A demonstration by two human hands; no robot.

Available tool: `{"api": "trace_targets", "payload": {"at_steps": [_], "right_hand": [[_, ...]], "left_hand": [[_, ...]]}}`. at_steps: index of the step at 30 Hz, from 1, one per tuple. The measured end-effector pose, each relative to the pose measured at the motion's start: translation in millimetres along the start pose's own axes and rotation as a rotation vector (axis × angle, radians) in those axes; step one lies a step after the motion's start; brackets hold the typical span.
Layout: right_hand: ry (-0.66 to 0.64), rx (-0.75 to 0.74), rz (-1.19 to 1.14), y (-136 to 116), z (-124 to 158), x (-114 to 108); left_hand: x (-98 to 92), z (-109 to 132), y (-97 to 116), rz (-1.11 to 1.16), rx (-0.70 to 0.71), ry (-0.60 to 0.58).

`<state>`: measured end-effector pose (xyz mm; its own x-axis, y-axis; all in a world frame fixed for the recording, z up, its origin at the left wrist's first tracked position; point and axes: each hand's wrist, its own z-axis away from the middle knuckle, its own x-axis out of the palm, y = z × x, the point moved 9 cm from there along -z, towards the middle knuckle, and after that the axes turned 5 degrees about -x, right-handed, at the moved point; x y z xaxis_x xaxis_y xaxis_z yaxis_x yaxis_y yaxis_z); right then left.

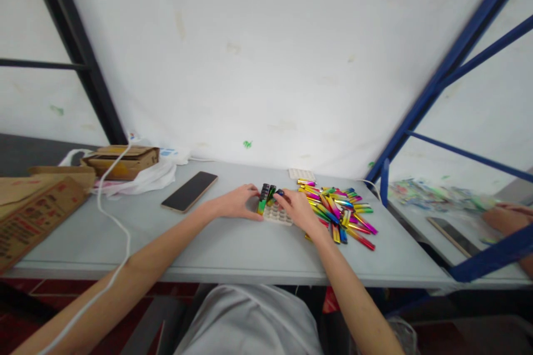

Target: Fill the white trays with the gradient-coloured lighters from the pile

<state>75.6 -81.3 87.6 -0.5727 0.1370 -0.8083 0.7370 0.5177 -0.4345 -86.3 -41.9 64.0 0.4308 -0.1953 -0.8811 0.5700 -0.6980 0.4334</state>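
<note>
A white slotted tray (278,215) lies on the grey table (233,244) with a few rainbow-coloured lighters (265,197) standing in its far-left slots. My left hand (238,202) rests against the tray's left side, fingers curled at the standing lighters. My right hand (296,207) is over the tray's right part, fingers pinched on a dark-topped lighter (280,193). Just to the right lies a pile of several shiny multicoloured lighters (341,209).
A black phone (190,191) lies left of the tray. Cardboard boxes (33,205) and a white bag (144,177) sit at far left, with a white cable (109,208). Another empty tray (301,173) lies by the wall. A blue frame (433,100) separates a neighbouring table where another person's hand (506,216) works.
</note>
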Motion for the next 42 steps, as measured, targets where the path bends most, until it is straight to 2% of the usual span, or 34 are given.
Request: {"api": "trace_targets", "payload": {"at_steps": [5, 10, 16, 23, 28, 31, 34, 39, 42], "right_hand": [[-0.019, -0.075, 0.148, 0.2, -0.8, 14.1], [-0.003, -0.106, 0.176, 4.1, -1.6, 19.1], [-0.054, -0.085, 0.219, 3.6, -1.7, 24.4], [-0.125, -0.034, 0.378, -12.2, 6.0, 23.3], [-0.125, -0.036, 0.343, -13.0, 7.5, 19.5], [-0.118, -0.043, 0.267, -5.5, 5.8, 11.7], [-0.104, -0.022, 0.222, 9.7, 4.9, -6.8], [-0.087, 0.115, 0.291, 57.2, 11.5, -48.5], [-0.114, 0.197, 0.366, 86.6, 19.9, -65.0]], "left_hand": [[0.6, 0.0, -0.2, 0.000, -0.001, -0.006], [0.3, -0.1, 0.3, 0.008, -0.007, -0.007], [-0.9, 0.2, 2.5, 0.018, -0.008, -0.004], [-0.6, -0.1, 1.1, 0.023, -0.003, 0.006], [-1.2, 0.2, 1.3, 0.017, -0.011, 0.001], [-2.0, 0.8, 2.9, 0.014, -0.020, -0.014], [-3.1, 1.2, 4.6, 0.011, -0.023, -0.024], [-2.6, 0.2, 2.4, 0.013, -0.032, -0.028], [-2.1, -0.3, 0.4, 0.018, -0.031, -0.024]]}}
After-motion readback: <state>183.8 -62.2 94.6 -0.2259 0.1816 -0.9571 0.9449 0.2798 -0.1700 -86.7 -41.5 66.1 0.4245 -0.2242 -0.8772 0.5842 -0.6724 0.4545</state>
